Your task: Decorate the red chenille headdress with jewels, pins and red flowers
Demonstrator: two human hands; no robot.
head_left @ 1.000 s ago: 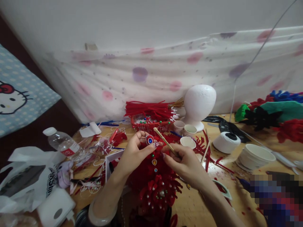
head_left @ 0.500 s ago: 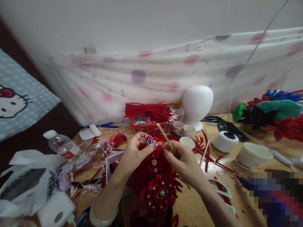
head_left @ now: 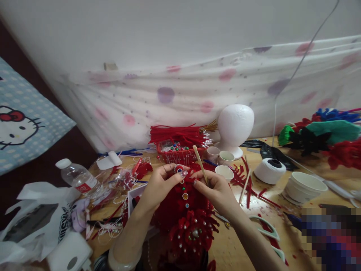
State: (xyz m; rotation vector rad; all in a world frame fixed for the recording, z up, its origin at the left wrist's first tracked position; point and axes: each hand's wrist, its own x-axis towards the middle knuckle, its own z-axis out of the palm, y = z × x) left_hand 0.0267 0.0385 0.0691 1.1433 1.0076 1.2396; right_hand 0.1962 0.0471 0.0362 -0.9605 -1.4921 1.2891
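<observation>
A red, fuzzy beaded headpiece [head_left: 176, 209] stands in front of me, with a pearl-studded red flower [head_left: 194, 230] low on its front. Down its middle runs a line of small gem beads [head_left: 185, 196]. At its top edge my left hand [head_left: 165, 185] is closed, thumb and fingers pinching around a round blue-centred gem ornament [head_left: 179, 170]. My right hand [head_left: 216, 187] is closed too, keeping a thin wooden stick [head_left: 200, 162] nearly upright between its fingers. Its thumb and index fingertips touch the red material just right of the gem.
Behind my hands sit a red basket [head_left: 180, 155] of beads, red stems [head_left: 176, 134], a white foam head [head_left: 236, 126] and small cups [head_left: 224, 172]. A thread spool [head_left: 270, 170] and white pot [head_left: 304, 187] stand right. Left are a water bottle [head_left: 79, 177] and plastic bag [head_left: 36, 214].
The wooden stick has become more upright. The blue gem ornament has tilted and my left fingers cover more of it. My right fingertips have come slightly nearer to it.
</observation>
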